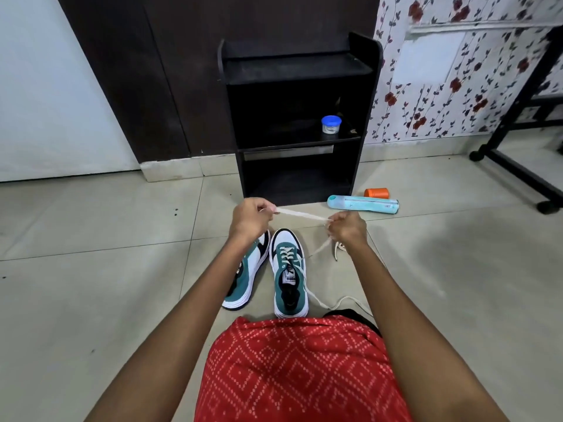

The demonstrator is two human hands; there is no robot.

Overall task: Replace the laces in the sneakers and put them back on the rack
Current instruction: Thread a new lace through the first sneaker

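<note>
Lace (300, 214) taut btwn left hand (250, 217) & right hand (347, 227), above sneakers (288, 269).

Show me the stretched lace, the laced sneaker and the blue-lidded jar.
stretched lace (300, 214), head view, middle of the taut span.
laced sneaker (288, 277), head view, on the tongue label.
blue-lidded jar (331, 120), head view, on its lid.

Blue-lidded jar (331, 124), orange container (377, 193) beside teal pouch (362, 204) on tiled floor (91, 239), floral wallpaper (441, 95)

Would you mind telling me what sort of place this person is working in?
Most likely a room in a home: a black shoe rack stands on a tiled floor, with floral wallpaper on the wall to its right.
</note>
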